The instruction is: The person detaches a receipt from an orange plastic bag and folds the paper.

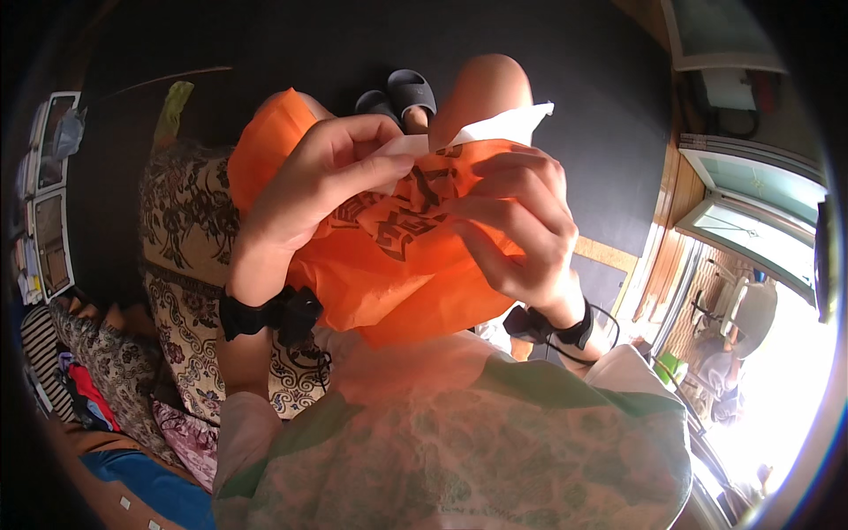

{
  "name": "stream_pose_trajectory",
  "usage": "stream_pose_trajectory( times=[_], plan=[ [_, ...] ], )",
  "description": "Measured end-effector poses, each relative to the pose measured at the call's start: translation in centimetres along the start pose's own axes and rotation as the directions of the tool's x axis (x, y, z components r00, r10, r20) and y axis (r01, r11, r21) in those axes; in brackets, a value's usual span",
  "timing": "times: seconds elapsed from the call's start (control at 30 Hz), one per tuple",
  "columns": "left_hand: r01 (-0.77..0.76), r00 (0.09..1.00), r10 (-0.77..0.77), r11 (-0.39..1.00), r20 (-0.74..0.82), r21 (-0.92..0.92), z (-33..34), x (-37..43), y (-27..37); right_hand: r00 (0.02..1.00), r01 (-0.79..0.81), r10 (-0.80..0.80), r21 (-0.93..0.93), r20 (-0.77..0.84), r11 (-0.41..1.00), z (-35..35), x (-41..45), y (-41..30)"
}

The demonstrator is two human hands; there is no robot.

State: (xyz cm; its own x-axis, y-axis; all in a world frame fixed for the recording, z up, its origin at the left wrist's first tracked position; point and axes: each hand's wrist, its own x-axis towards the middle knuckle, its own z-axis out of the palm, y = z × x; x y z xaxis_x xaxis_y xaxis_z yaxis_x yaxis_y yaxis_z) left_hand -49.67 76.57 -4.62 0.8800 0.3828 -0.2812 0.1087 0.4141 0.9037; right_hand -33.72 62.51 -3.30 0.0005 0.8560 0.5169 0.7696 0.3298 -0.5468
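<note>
An orange sheet of thin, cloth-like material [397, 285], printed with large dark characters, lies bunched across my lap. My left hand [311, 172] pinches a white edge [414, 144] of it between thumb and fingers. On the other side, my right hand [530, 225] has its fingers curled against the printed face, with thumb and index fingertips close together on the orange material. A white flap [500, 127] sticks out past the top edge, above my right hand. Whether the white parts are lining or a separate sheet cannot be made out. Black straps with small devices circle both wrists.
I sit on a patterned sofa [189, 318]. Dark slippers [409, 93] are on the black floor [298, 40]. Folded clothes [93, 397] lie at left, near a white-framed cabinet [53, 199]. At right are glass-paned door panels [755, 179] and a bright opening with a white chair [755, 318].
</note>
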Motion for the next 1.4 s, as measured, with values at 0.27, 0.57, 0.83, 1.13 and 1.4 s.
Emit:
stream_pose_trajectory(
  times=[0.27, 0.57, 0.83, 1.13, 1.4],
  plan=[
    [0.067, 0.998, -0.068, 0.992, -0.006, -0.108, 0.0, -0.4, -1.4, 0.885, -0.413, 0.447, 0.222, -0.133, 0.883, 0.4, -0.9, 0.8],
    [0.052, 0.995, -0.025, 0.962, 0.102, -0.269, 0.1, -0.8, -2.1, 0.756, -0.640, 0.633, 0.393, 0.166, 0.661, 1.1, -0.6, 0.8],
    [0.044, 0.991, 0.005, 0.937, 0.137, -0.347, -0.7, -1.5, -3.5, 0.745, -0.623, 0.653, 0.495, 0.137, 0.606, 0.8, 0.0, 0.5],
    [0.093, 0.990, -0.043, 0.919, 0.135, -0.384, 0.0, -2.0, -3.6, 0.781, -0.596, 0.608, 0.457, 0.140, 0.660, 1.2, -0.2, 0.9],
    [0.042, 0.984, 0.040, 0.893, 0.173, -0.447, -0.1, -2.5, -4.8, 0.747, -0.627, 0.630, 0.539, 0.213, 0.562, 1.7, -0.2, 1.0]
  ],
)
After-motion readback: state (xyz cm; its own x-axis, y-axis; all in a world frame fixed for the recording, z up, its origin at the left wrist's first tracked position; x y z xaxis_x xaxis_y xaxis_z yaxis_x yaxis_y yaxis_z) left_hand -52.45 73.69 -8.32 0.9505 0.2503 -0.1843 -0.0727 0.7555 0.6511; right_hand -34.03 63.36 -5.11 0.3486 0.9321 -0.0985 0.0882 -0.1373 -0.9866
